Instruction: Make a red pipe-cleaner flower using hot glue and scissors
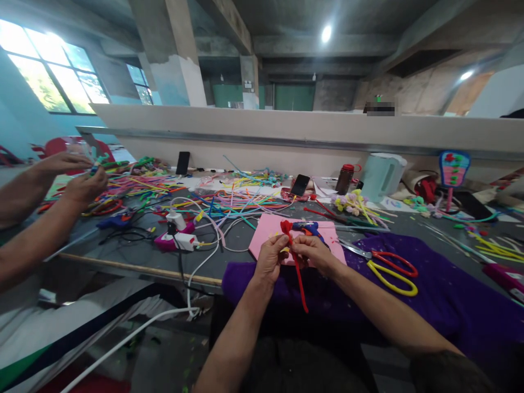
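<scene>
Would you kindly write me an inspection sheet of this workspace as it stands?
Surface: dark table, partly covered by purple cloth and a pink sheet.
Job's things: red pipe cleaner, bent at the top, its tail hanging down.
Clutter: scissors, blue glue gun, loose coloured pipe cleaners, two phones, a bottle, a pale kettle.
Grippers: left hand and right hand both pinch the red pipe cleaner.
Cables: white cable runs from a power strip over the table edge.
Surroundings: another person's hands at left; windows, concrete beams.
</scene>
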The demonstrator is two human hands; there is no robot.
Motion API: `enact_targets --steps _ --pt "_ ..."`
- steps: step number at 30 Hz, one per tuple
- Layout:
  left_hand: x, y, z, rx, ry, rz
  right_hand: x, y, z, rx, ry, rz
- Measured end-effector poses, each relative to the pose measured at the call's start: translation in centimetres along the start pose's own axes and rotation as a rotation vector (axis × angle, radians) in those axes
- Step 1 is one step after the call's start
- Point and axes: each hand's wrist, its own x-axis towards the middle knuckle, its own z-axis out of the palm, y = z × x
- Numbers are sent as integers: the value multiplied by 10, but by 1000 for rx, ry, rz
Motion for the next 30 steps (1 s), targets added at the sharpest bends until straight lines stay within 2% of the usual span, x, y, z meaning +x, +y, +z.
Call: enact_targets --steps 5,24,27,30 --pt "2 -2 0 -1 40 14 0 2 0 -18 -19 -30" --pt "5 -6 -4 -29 38 63 0 3 1 -83 -26 -54" --pt "5 -5 -3 -23 57 76 1 4 2 -97 10 -47" --pt "5 -6 -4 -4 69 108 3 8 4 -203 124 -124"
